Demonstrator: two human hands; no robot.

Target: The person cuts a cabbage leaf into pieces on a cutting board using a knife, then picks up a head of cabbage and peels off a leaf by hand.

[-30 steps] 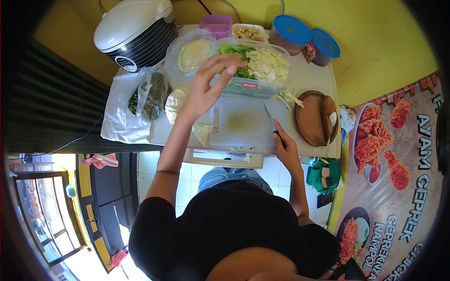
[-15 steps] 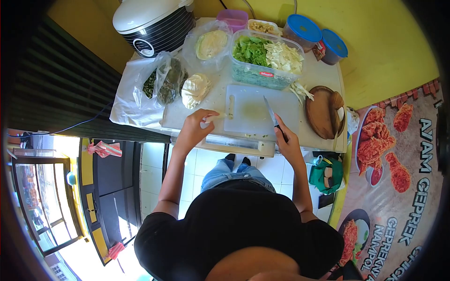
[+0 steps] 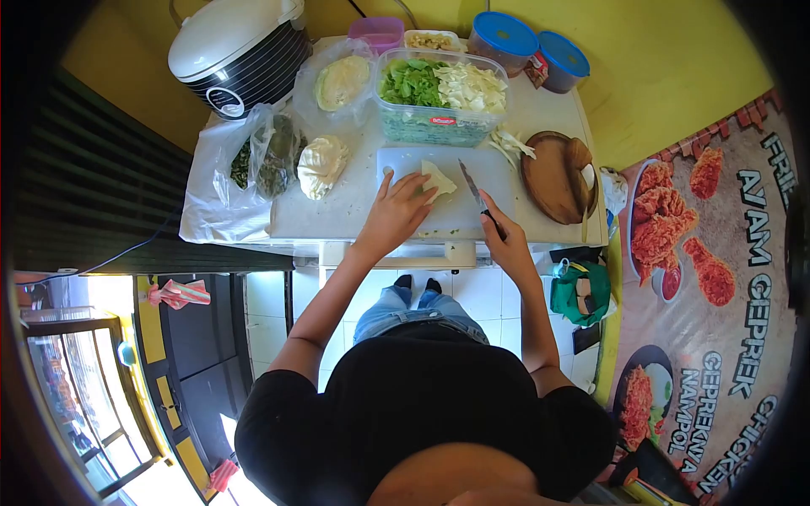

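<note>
My left hand (image 3: 396, 211) rests on the white cutting board (image 3: 496, 173), its fingertips holding down a pale cabbage leaf piece (image 3: 439, 181). In my right hand (image 3: 510, 244) is a knife (image 3: 472, 185) with a dark handle, its blade angled up and left over the board, just right of the leaf and apart from it. A peeled cabbage head (image 3: 322, 167) sits left of the board. Behind the board stands a clear plastic container (image 3: 439, 126) with chopped green leaves and sliced cabbage in it.
Cabbage strips (image 3: 509, 145) lie beside a round wooden mortar (image 3: 547, 181) with a pestle. Plastic bags (image 3: 270, 160), a wrapped cabbage (image 3: 342, 83) and a rice cooker (image 3: 240, 63) occupy the left. Blue-lidded tubs (image 3: 504, 35) and a purple container (image 3: 376, 34) line the wall.
My left hand has moved right onto the board with the cabbage piece, which now lies there under its fingers. The knife stays in my right hand. The whole view has shifted slightly.
</note>
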